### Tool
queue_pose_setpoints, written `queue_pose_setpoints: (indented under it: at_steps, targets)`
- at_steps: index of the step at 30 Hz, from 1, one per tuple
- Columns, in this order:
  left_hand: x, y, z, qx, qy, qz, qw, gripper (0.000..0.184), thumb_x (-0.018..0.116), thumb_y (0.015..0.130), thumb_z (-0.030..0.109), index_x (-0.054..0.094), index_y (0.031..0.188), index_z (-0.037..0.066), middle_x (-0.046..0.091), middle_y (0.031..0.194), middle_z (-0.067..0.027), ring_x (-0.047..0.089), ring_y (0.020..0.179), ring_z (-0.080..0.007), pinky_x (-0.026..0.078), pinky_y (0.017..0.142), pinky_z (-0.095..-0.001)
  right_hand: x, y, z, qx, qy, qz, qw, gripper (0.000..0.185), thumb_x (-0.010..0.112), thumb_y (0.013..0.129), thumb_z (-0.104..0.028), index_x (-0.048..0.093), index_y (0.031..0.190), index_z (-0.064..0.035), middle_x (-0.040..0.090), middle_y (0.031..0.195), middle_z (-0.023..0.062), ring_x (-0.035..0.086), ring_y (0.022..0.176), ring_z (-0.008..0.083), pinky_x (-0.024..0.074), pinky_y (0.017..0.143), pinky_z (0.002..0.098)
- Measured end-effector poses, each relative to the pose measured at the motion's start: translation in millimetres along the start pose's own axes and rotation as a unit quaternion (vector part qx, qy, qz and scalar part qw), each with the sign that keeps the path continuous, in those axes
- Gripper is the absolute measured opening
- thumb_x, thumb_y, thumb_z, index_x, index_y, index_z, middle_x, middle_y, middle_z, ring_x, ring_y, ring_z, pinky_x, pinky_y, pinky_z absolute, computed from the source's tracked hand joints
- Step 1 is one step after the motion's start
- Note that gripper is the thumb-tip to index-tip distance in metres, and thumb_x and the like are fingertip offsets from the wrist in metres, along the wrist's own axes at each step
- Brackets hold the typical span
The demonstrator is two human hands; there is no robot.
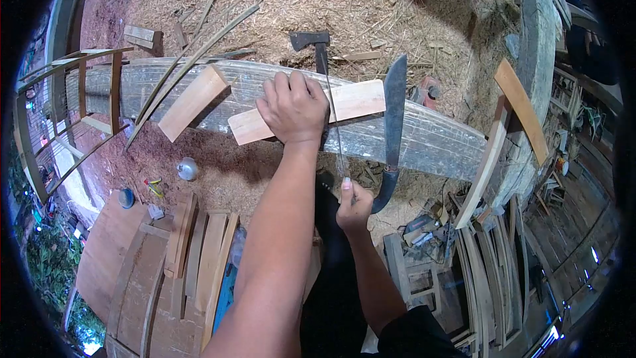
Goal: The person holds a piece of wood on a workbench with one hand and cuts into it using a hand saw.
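My left hand (pixel 295 107) is closed over a pale wooden board (pixel 358 99), pressing it against the weathered plank bench (pixel 430 139). In my right hand (pixel 354 207) is the near end of a saw (pixel 336 122), with the thumb on top. Its thin blade is seen edge-on and crosses the board just right of my left hand; the handle is hidden in my fingers. A machete (pixel 395 99) with a dark handle lies at the board's right end. Behind the board is an axe (pixel 319 43), its handle partly covered.
Another cut board (pixel 193 103) and long thin strips (pixel 199 56) lie left on the bench. A slatted wooden frame (pixel 81 93) stands at its left end. Wood pieces (pixel 218 252) are stacked below, with more (pixel 487 272) at right. Wood shavings (pixel 252 0) cover the ground.
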State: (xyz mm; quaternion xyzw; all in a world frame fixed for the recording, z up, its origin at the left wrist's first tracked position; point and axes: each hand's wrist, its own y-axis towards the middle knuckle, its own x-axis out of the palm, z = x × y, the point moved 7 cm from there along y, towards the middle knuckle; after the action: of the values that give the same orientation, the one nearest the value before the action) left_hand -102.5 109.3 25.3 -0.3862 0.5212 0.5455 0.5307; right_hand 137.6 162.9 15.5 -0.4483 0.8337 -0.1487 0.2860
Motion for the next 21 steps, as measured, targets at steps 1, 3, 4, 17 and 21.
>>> queue_pose_setpoints:
  at_steps: [1, 3, 4, 17, 21]
  targets:
    - [0.0, 0.5, 0.0, -0.001, 0.002, 0.001, 1.000, 0.015, 0.066, 0.083, 0.023, 0.062, 0.074, 0.012, 0.057, 0.080, -0.0051, 0.059, 0.082, -0.0274, 0.042, 0.068, -0.0451, 2.4, 0.7, 2.3, -0.018, 0.012, 0.009, 1.000, 0.033, 0.057, 0.101, -0.014, 0.054, 0.074, 0.0046, 0.046, 0.061, 0.0142, 0.047, 0.051, 0.0202, 0.0371, 0.053, 0.0376]
    - [-0.2, -0.1, 0.0, -0.003, 0.009, 0.006, 1.000, 0.015, 0.065, 0.084, 0.023, 0.063, 0.075, 0.012, 0.058, 0.081, -0.0051, 0.060, 0.083, -0.0272, 0.042, 0.068, -0.0449, 2.3, 1.0, 4.7, -0.034, 0.023, 0.015, 0.999, 0.033, 0.057, 0.101, -0.014, 0.054, 0.074, 0.0045, 0.046, 0.061, 0.0140, 0.047, 0.051, 0.0205, 0.0373, 0.053, 0.0377]
    - [0.2, -0.7, 0.1, -0.003, 0.009, 0.003, 1.000, 0.015, 0.065, 0.084, 0.023, 0.063, 0.075, 0.012, 0.058, 0.081, -0.0051, 0.060, 0.083, -0.0272, 0.042, 0.068, -0.0449, 0.8, 2.5, 5.4, -0.033, 0.018, 0.007, 0.999, 0.033, 0.058, 0.101, -0.014, 0.053, 0.074, 0.0044, 0.046, 0.061, 0.0147, 0.047, 0.051, 0.0213, 0.0377, 0.053, 0.0378]
    - [-19.1, -18.0, -24.3, 0.152, -0.216, -0.038, 0.964, 0.018, 0.069, 0.086, 0.021, 0.064, 0.095, 0.006, 0.060, 0.097, -0.0121, 0.057, 0.093, -0.0321, 0.043, 0.082, -0.0460, -31.4, 9.0, -8.5, -0.050, -0.022, 0.029, 0.998, 0.044, 0.066, 0.100, -0.020, 0.049, 0.068, 0.0031, 0.033, 0.058, 0.0176, 0.029, 0.053, 0.0158, 0.0299, 0.049, 0.0366]
    - [-37.4, -39.5, -33.6, 0.239, -0.222, -0.111, 0.939, 0.047, 0.075, 0.086, 0.023, 0.062, 0.128, 0.005, 0.058, 0.116, -0.0141, 0.053, 0.106, -0.0337, 0.043, 0.094, -0.0454, -33.8, 7.2, -17.7, -0.018, 0.030, 0.021, 0.999, 0.049, 0.064, 0.102, -0.026, 0.051, 0.065, 0.0025, 0.038, 0.053, 0.0088, 0.034, 0.053, 0.0096, 0.0304, 0.049, 0.0345]
